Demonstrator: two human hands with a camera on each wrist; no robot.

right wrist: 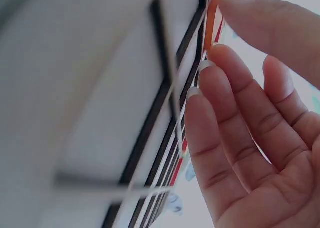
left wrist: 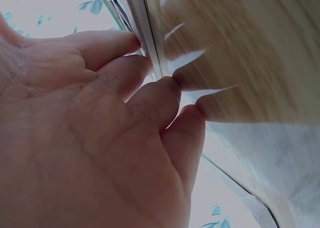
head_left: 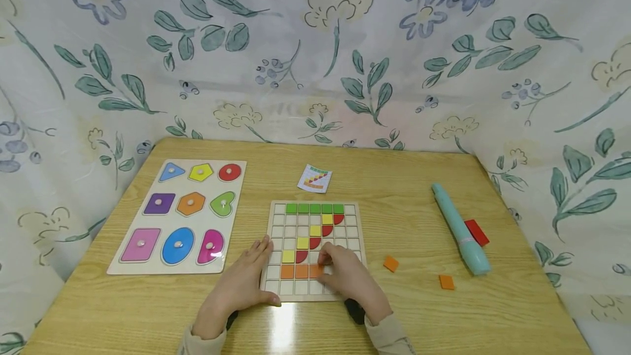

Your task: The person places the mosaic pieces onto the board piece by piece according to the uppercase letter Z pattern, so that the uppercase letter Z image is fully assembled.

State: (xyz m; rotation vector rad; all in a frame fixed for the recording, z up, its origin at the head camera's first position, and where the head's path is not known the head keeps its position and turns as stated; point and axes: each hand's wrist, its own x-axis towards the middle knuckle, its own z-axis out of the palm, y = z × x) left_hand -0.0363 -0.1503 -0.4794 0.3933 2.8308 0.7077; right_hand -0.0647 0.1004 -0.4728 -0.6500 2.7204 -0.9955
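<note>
A wooden grid board [head_left: 362,267] lies in the middle of the table, holding colored tiles. Green squares [head_left: 315,209] line its top row, and yellow squares [head_left: 302,242] run diagonally beside red quarter-round tiles [head_left: 314,243]. My left hand [head_left: 244,275] steadies the board's left side, fingers extended along its edge and thumb near the lower-left corner. Over the lower right part, my right hand [head_left: 350,275] pinches an orange square tile [right wrist: 212,25] between thumb and forefinger, at the right end of the orange row [head_left: 301,272]. The hand partly hides that tile in the head view.
Two loose orange tiles [head_left: 391,263] [head_left: 446,282] lie right of the board. Farther right are a teal wand-shaped object [head_left: 460,229] and a red piece [head_left: 477,232]. A pattern card [head_left: 315,178] sits behind the board; a knobbed shape puzzle [head_left: 184,218] lies left.
</note>
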